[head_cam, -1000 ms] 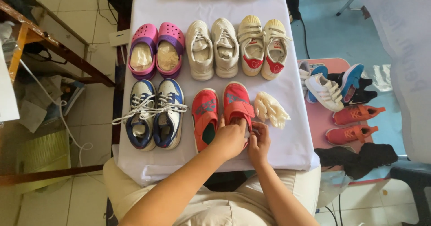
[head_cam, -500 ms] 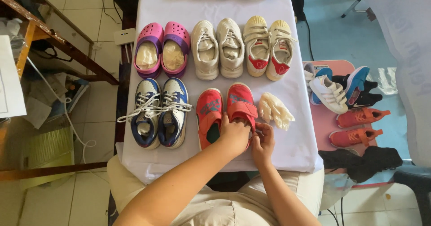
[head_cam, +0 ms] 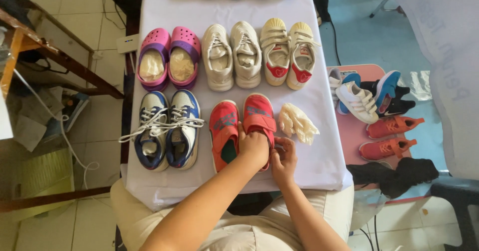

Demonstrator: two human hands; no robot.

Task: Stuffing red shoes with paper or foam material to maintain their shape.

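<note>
Long bench (head_cam: 164, 1) under a pale cloth, rows of small shoes on it; tiled floor (head_cam: 95, 21) left, pink stool (head_cam: 349, 131) with more shoes right. Left hand (head_cam: 253, 147) curled over the heel of the right red shoe (head_cam: 258, 114) at the near edge, fingers closed on it. Right hand (head_cam: 284, 159) touching the same heel, fingers bent; grip unclear. Crumpled white paper (head_cam: 297, 123) just right.

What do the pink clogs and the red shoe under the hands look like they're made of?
The pink clogs look like moulded foam or rubber: smooth, matte, with holes punched in the toes. The red shoe under the left hand and right hand looks like woven fabric with a flap strap; I can't be certain.
</note>
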